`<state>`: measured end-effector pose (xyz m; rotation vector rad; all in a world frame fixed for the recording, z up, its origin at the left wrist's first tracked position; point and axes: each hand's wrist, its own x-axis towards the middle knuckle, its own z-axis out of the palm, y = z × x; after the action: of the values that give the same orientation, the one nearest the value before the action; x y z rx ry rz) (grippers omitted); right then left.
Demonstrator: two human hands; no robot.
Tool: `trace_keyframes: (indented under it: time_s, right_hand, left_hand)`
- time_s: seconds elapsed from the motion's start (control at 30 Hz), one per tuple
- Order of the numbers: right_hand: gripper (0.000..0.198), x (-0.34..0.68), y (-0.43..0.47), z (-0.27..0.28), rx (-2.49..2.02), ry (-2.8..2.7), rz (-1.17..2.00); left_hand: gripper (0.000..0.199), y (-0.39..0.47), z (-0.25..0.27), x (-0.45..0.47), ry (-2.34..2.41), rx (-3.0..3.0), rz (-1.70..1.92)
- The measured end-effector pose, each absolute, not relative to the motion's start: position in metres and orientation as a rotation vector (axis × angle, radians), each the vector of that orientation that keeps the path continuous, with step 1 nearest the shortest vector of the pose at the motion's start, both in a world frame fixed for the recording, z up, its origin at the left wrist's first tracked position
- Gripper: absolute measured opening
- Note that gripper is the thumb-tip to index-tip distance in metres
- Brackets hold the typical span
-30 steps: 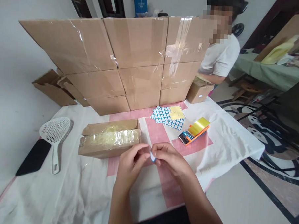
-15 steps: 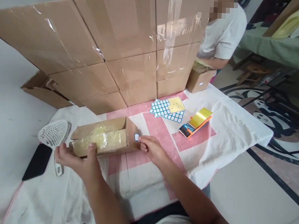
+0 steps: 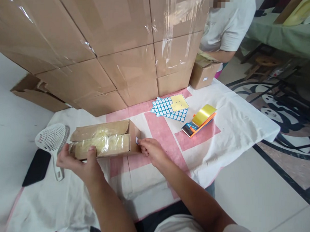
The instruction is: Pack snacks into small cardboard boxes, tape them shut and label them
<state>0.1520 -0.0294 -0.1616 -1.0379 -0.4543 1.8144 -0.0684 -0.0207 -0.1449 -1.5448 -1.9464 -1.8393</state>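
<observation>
A long cardboard box lies on the table, its top flaps closed under shiny clear tape. My left hand grips its left end, thumb on the near top edge and fingers round the end. On the box's right end face is a small white sticker with a blue border. My right hand has its fingers curled, with thumb and forefinger pinched at the sticker's edge. To the right lie sticker sheets with blue grids, and a tape dispenser with a yellowish roll.
A tall cardboard partition stands along the back. A white skimmer and a black flat object lie at left. Behind the partition's right end, a person in a white shirt is by another stickered box. An open carton sits back left.
The view has shifted slightly. The sticker on the box's end now shows narrower, with my right fingers still against it. My left hand keeps its grip.
</observation>
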Motion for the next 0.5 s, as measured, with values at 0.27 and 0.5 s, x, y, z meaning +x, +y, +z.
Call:
trace_keyframes:
  time_s: [0.27,0.5]
  right_hand:
    - [0.026,0.148,-0.03,-0.167,-1.124,-0.733,1.461]
    - [0.046,0.145,-0.058,-0.168,-1.111,-1.043,1.338]
  left_hand:
    - [0.077,-0.02,-0.148,-0.072,-1.976,-1.553,-1.765]
    - [0.083,-0.024,-0.146,-0.07,-2.079,-1.575,-1.714]
